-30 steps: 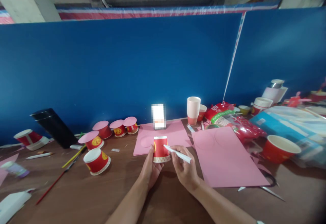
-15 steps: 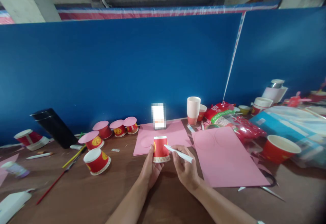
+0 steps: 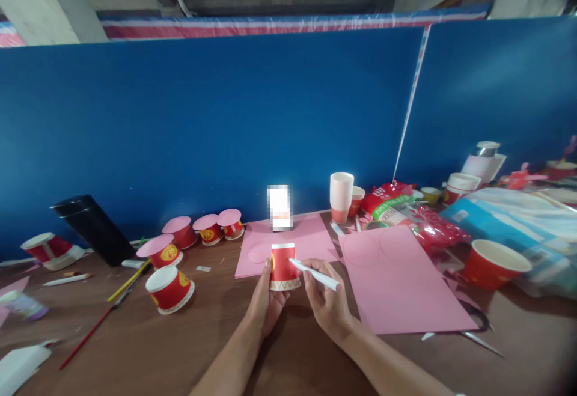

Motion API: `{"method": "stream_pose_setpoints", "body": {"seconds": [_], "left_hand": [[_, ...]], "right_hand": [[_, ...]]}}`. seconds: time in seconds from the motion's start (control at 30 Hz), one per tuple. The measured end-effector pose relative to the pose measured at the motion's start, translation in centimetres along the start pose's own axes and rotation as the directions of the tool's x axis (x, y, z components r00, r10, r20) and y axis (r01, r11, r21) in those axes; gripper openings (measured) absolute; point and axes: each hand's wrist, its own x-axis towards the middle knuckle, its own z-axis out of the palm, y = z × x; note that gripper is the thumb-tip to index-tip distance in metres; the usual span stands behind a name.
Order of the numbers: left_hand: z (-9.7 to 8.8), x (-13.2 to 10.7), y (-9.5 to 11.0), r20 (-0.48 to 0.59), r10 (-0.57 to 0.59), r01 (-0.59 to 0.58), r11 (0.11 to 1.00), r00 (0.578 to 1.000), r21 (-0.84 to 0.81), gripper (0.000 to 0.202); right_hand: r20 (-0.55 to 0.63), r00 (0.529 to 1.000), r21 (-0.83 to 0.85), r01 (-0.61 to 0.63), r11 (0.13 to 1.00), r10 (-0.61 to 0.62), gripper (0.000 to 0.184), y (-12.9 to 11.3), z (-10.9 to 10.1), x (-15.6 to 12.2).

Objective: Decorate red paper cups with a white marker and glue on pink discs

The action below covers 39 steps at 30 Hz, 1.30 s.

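Still clasping red paper cup (image 3: 283, 265) in left hand (image 3: 267, 301), pinching white pen (image 3: 319, 276) in right hand (image 3: 328, 303) with tip at cup's side; detecting no clear change, presumably mid-marking.

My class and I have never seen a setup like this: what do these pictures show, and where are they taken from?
No machine here: the view comes from a camera worn on a person's head, looking forward and down. The bare left hand holds an upside-down red paper cup; the bare right hand holds a white pen, its tip pointing at the cup's side. On the brown table are pink paper sheets, a black bottle, red cups topped with pink discs, and a paper-cup bag.
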Motion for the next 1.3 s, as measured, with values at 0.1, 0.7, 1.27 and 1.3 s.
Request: {"method": "stream_pose_setpoints", "body": {"seconds": [0.1,0.7,1.27,1.3], "left_hand": [[0.03,-0.01,0.03,0.005,0.003,-0.003,1.000,1.000,0.006,0.035],[-0.28,0.27,-0.03,0.014,0.009,-0.009,1.000,1.000,0.006,0.036],[-0.30,0.24,-0.01,0.020,0.020,-0.021,0.999,1.000,0.034,0.041],[-0.33,0.25,-0.02,0.014,0.023,-0.023,0.999,1.000,0.035,0.040]], "right_hand": [[-0.003,1.000,-0.003,-0.001,1.000,0.001,0.014,0.02,-0.01,0.01],[0.010,1.000,0.048,0.019,0.999,-0.019,0.014,0.09,0.05,-0.17],[0.025,0.997,0.003,0.079,0.997,-0.079,0.014,-0.11,0.08,-0.15],[0.021,0.996,0.004,0.083,0.997,-0.083,0.015,-0.10,0.06,-0.13]]}}
